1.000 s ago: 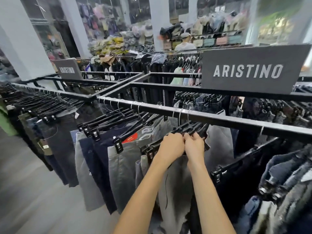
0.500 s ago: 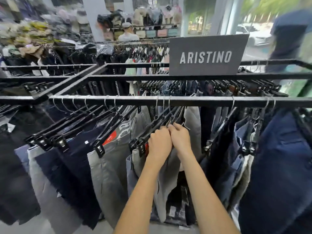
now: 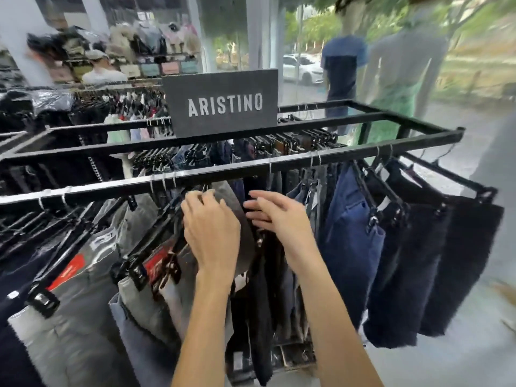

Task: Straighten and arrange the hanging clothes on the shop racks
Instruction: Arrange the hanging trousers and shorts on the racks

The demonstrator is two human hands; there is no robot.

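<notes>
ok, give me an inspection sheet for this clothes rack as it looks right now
Surface: black rack rail, front bar of a rectangular frame, hangers hooked along it.
Job's things: grey trousers on hangers at left; blue jeans and dark trousers spread at right; dark garments bunched in between.
Clutter: nothing seen.
Hands: left hand has fingers bent over the bunched hangers, grip hidden; right hand has straight fingers, blurred, beside dark garments.
Cables: nothing seen.
Surroundings: ARISTINO sign on the frame; mannequins by the window; a white car outside.
</notes>
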